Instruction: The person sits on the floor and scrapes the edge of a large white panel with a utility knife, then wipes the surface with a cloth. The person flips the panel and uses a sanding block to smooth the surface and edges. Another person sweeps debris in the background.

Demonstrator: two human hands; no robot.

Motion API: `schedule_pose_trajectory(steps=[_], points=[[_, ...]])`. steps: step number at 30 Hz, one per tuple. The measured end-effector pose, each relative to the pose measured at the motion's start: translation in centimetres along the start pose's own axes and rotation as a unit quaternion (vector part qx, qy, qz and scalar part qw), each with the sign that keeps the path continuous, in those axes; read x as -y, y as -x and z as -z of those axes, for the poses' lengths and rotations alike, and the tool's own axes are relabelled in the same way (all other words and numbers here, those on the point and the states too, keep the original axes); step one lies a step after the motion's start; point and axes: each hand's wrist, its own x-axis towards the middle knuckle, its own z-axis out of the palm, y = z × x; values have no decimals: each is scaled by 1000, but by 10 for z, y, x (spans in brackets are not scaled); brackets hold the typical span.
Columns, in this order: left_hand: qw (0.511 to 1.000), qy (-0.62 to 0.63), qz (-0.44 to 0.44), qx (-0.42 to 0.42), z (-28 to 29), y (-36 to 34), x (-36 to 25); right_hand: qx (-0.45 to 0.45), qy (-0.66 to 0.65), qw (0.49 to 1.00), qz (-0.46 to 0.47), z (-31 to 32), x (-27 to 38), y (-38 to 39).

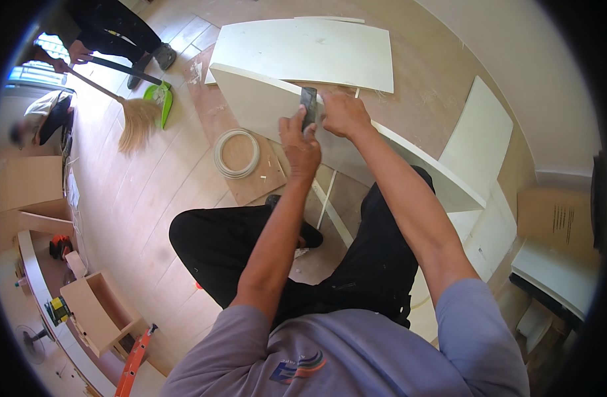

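A long white board (264,90) stands on its edge in front of me, slanting from upper left to lower right, its narrow edge facing up. My left hand (299,147) is closed round a dark grey rectangular block (309,99), which rests against the board's top edge. Just to the right, my right hand (343,115) has its fingers bent over the same edge and grips the board. The underside of the block and some right fingertips are hidden.
Another white panel (317,49) lies beyond on brown sheeting; a further one (479,132) is at right. A coil of pale edging strip (217,159) lies left. A person (118,30) at upper left holds a broom (137,122) and green dustpan (163,99). Drawers (105,311) stand lower left.
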Motion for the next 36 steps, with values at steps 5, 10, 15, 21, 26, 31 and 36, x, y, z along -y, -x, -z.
schedule_pose_trajectory(steps=[5,10,15,21,26,31,36], points=[[996,-20,67,-61,18,-102,13,2,12,1000,-10,1,6,1],[995,-86,20,-42,-10,-15,-4,30,18,999,-16,-1,3,-8],[1000,13,24,-10,5,-21,-1,-23,6,1000,-2,-1,-7,-4],[996,-50,38,-60,-11,-47,-7,9,9,1000,-16,-2,1,-10],[998,24,42,50,3,1,-19,12,-1,1000,-12,-1,-8,-7],[996,-63,29,-52,2,-82,-1,16,-11,1000,-17,-7,-10,-12],[998,-48,44,-5,-14,-4,-28,39,-43,998,-17,3,-9,-10]])
